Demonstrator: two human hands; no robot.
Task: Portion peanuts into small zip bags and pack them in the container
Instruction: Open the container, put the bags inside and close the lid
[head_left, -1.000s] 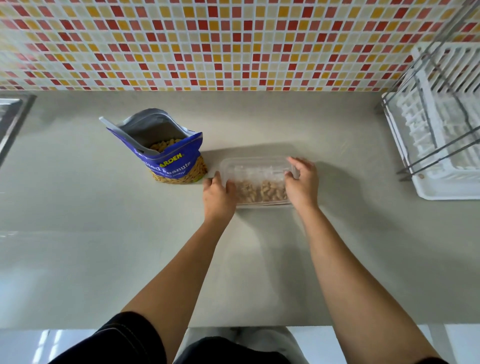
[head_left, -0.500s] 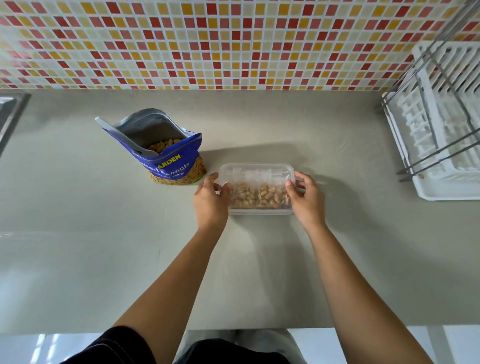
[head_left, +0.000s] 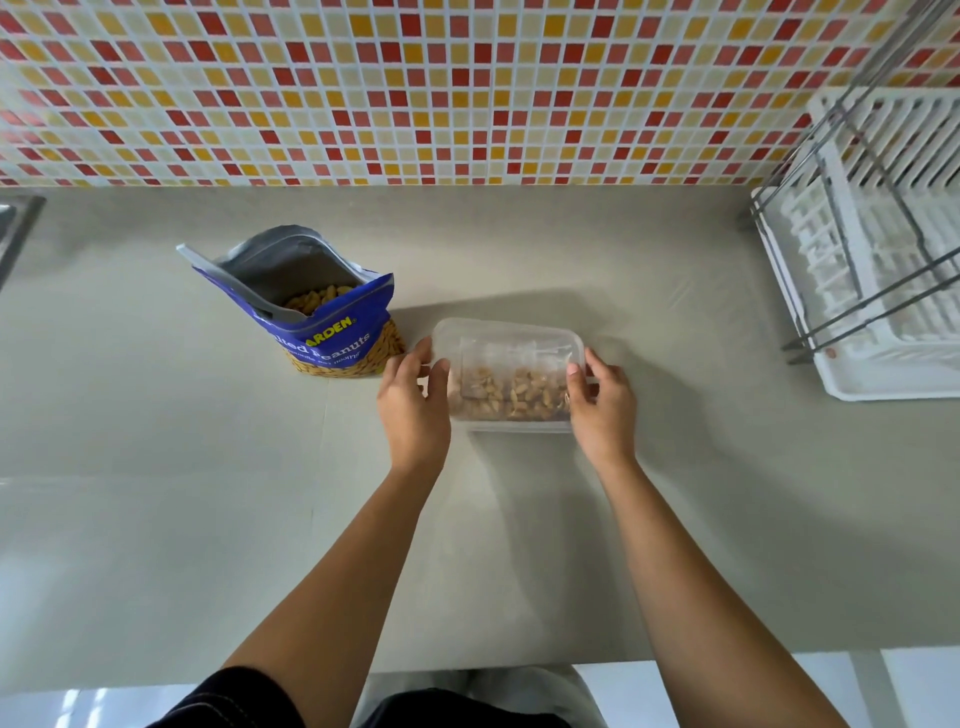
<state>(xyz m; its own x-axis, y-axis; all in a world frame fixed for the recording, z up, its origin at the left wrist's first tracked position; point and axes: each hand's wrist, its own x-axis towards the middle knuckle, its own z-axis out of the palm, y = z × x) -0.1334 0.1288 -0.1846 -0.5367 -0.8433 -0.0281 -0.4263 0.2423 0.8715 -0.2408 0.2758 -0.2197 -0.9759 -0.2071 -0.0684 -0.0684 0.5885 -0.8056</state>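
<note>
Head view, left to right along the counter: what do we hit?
sink edge → peanut bag → left hand → container → right hand → dish rack

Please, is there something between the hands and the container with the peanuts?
Nothing visible. The left hand is at the left end of the container, and the right hand holds its right end. The peanut bag stands apart, further left.

Container (head_left: 509, 343) between left hand (head_left: 413, 410), right hand (head_left: 605, 410)
</note>
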